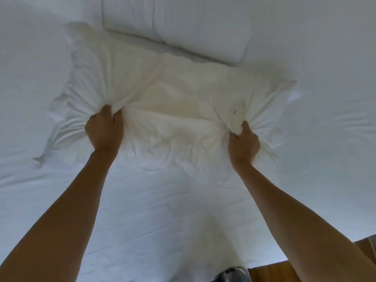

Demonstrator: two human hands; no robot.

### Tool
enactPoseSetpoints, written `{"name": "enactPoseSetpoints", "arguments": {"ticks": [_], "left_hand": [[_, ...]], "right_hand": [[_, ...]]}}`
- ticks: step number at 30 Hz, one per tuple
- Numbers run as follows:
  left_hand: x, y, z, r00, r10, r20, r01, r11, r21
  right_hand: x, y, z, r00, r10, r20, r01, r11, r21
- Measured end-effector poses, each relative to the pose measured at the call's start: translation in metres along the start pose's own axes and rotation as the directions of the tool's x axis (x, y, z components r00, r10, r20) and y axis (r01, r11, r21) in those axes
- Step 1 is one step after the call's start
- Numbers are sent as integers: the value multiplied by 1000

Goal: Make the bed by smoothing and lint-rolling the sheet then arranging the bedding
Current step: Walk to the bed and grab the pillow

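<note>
We are inspecting the bed from its near side, and the sheet [61, 200] is covering the mattress wall to wall, lying fairly flat but carrying shallow creases just in front of the near pillow. A second pillow [175, 25], plump and smooth, is lying just beyond the near pillow, touching or almost touching its far edge. The near pillow [173, 92], cream under a loose white case, is resting on the sheet roughly mid-bed, slack and wrinkled.

We are gripping it at its near edge with both hands: the left hand [104, 130] is bunching a fistful of case at the near left corner, and the right hand [244, 142] is clenching the near right corner, fingers curled tight into the cloth.

We are judging the step in hand to be arranging the bedding. To do it well, we are recommending a hold on filling and case together, an even lift from both corners, and a firm shake so the filling spreads. Dragging the near pillow risks re-creasing the sheet beneath it. A strip of wooden floor [270, 271] is showing behind us, on the near side.
</note>
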State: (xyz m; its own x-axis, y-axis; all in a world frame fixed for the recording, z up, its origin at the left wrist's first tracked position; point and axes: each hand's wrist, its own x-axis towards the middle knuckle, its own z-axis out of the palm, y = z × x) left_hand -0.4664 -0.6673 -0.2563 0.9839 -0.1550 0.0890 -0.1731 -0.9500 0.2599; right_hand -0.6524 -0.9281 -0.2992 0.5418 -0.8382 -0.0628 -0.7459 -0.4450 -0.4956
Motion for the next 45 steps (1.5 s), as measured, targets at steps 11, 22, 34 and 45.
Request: {"name": "enactPoseSetpoints", "arguments": {"ticks": [11, 22, 34, 45], "left_hand": [[-166, 68, -186, 983, 185, 17, -171, 937, -306], [-316, 190, -239, 644, 742, 188, -526, 607, -596], [-639, 312, -302, -218, 968, 125, -576, -24, -817], [-917, 249, -334, -762, 647, -21, -299, -381, -875]], "right_hand": [[-167, 57, -258, 972, 193, -134, -174, 974, 144], [-447, 148, -418, 587, 651, -482, -574, 754, 319], [-758, 176, -451, -432, 757, -490, -603, 162, 781], [-934, 152, -391, -891, 423, -167, -220, -82, 972]]}}
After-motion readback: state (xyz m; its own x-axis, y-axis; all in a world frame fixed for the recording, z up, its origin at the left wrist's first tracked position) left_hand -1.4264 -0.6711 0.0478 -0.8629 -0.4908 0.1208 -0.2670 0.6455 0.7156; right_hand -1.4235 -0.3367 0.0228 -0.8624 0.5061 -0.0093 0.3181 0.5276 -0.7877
